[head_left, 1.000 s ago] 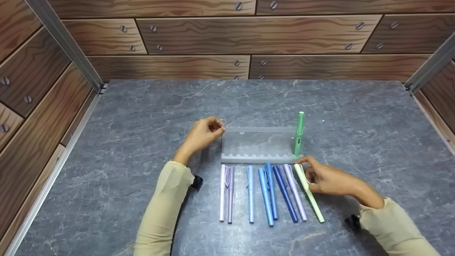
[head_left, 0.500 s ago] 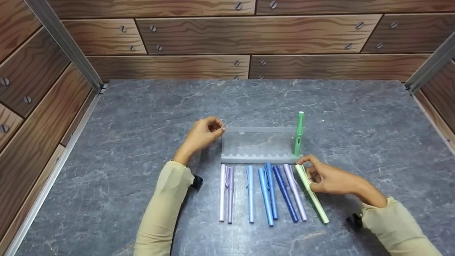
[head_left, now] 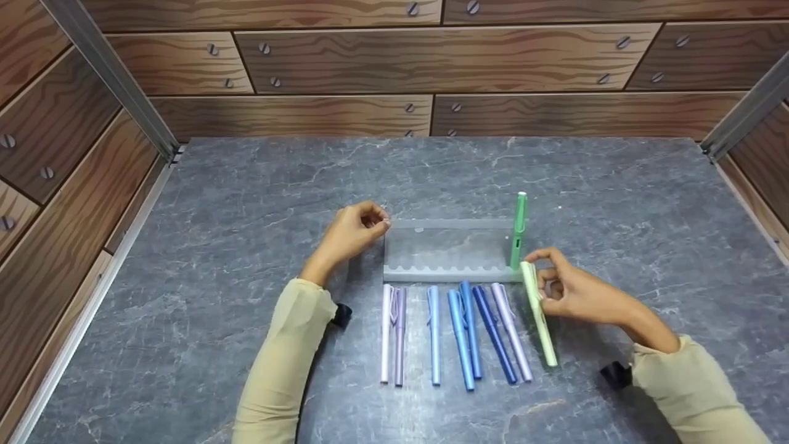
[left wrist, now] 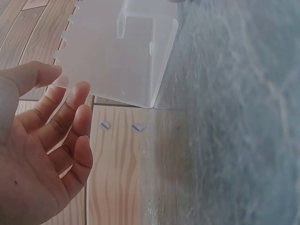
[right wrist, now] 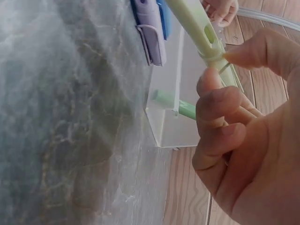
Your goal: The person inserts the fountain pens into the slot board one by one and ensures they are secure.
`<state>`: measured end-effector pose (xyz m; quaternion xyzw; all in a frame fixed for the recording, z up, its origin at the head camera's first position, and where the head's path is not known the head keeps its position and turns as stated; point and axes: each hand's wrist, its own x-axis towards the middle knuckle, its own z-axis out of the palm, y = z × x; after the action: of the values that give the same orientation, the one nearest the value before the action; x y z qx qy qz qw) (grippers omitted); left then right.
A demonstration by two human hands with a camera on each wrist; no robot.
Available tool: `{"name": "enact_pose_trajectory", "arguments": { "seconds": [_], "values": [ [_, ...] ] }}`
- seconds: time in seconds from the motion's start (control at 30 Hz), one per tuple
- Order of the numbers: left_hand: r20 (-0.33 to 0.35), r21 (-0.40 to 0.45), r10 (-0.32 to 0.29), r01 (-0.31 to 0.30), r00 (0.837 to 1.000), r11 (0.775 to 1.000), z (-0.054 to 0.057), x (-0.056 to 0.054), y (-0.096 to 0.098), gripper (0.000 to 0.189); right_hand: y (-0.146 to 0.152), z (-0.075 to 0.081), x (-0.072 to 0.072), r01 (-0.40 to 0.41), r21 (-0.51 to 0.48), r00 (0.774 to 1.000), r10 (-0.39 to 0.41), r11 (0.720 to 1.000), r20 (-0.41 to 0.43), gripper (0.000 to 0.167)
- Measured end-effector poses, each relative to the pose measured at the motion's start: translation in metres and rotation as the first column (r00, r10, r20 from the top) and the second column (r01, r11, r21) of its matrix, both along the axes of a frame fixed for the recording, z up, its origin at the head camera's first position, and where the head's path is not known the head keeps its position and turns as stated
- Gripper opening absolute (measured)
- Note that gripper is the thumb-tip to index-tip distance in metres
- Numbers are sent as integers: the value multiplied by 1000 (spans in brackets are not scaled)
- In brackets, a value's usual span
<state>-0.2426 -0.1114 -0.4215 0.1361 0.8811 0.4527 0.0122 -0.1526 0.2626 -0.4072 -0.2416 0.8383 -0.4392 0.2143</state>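
Note:
My right hand (head_left: 582, 293) pinches a pale green capped pen (head_left: 539, 317) near its cap end, thumb on one side and fingers on the other. The pen is raised and tilted, its lower end toward me, as the right wrist view also shows. My left hand (head_left: 351, 231) holds the left edge of a translucent pen rack (head_left: 447, 274) between thumb and fingers; the rack's edge (left wrist: 117, 98) shows at the fingertips in the left wrist view. A green pen (head_left: 519, 228) stands in the rack's rightmost notch.
In front of the rack lie a white-lilac pen (head_left: 385, 336), a purple pen (head_left: 400, 339), several blue pens (head_left: 435, 339) and a lilac pen (head_left: 513, 336). The grey marbled table (head_left: 246, 185) is bounded by wood-patterned walls (head_left: 450, 61).
My right hand has lifted the pale green pen off the table, moving it up toward the rack's right end and making it steeper. My left hand and the rack stay put.

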Motion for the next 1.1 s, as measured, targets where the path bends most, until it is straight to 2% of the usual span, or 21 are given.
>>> {"name": "enact_pose_trajectory", "arguments": {
  "seconds": [0.13, 0.33, 0.7, 0.87, 1.1],
  "values": [
    [4, 9, -1, 1, 1000, 1000, 0, 1, 0, 11, -1, 4, -3, 51, -42, 997, -53, 998, -51, 63],
    [7, 23, -9, 9, 1000, 1000, -1, 0, 1, 11, -3, 10, -6, 118, -99, 982, -131, 988, -138, 63],
    [10, 16, -1, 1, 1000, 1000, -1, -1, 0, 11, -10, 19, -15, 219, -171, 946, -252, 961, -204, 67],
    [3, 8, -1, 1, 1000, 1000, -1, -1, -1, 11, -13, 22, -18, 271, -170, 918, -308, 947, -250, 69],
    [9, 8, 0, 0, 1000, 1000, -1, -1, -1, 12, -20, 24, -23, 325, -176, 855, -368, 929, -366, 69]
  ]
}}
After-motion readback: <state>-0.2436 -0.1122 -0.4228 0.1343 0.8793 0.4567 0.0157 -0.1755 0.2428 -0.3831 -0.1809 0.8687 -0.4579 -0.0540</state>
